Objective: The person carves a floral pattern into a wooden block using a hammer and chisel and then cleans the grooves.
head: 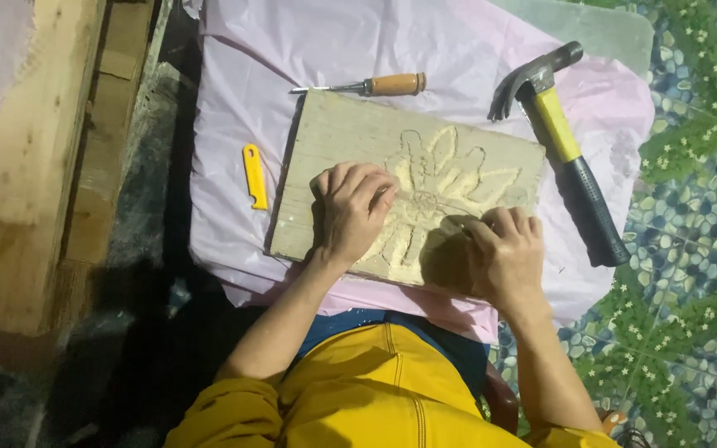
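Note:
A pale wooden board (350,133) lies on a pink plastic sheet (242,50), with a flower shape carved into its middle. My left hand (350,211) rests curled on the board's lower left part, fingers bent against the carving. My right hand (504,253) sits at the board's lower right edge, fingers closed around a small tool whose tip is mostly hidden; it touches the carved flower.
A claw hammer (562,141) with a yellow and black handle lies right of the board. A wooden-handled chisel (375,85) lies above it, a yellow utility knife (254,176) to its left. Wooden planks (35,166) stand at left; pebble-pattern flooring at right.

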